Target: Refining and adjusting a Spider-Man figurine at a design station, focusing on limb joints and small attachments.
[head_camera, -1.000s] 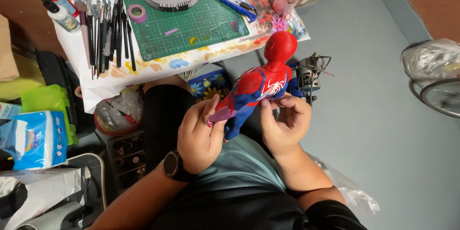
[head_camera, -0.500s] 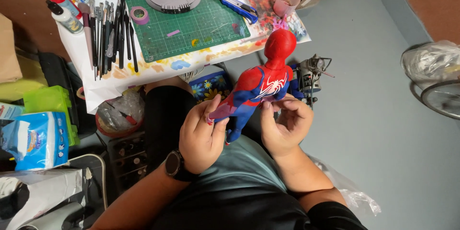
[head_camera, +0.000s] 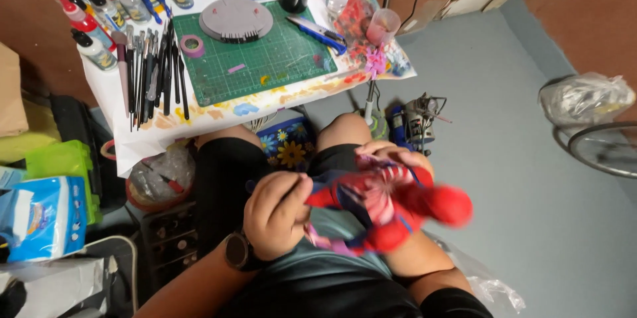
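The left hand (head_camera: 275, 215) is closed around one blurred red-and-blue toy figure (head_camera: 388, 202). The right hand (head_camera: 398, 159) curls over its back. One green cutting mat (head_camera: 265, 59) lies on the counter (head_camera: 146, 135).

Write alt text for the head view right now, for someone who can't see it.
Both hands hold a motion-blurred red and blue action figure over the lap: left hand grips one end, right hand sits behind it. Beyond the knees, a green cutting mat lies on a cluttered table with brushes and paint bottles.

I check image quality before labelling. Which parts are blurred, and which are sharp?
Head view: the red and blue toy figure is smeared by motion blur, the right hand partly too; the left hand and green cutting mat look sharp.
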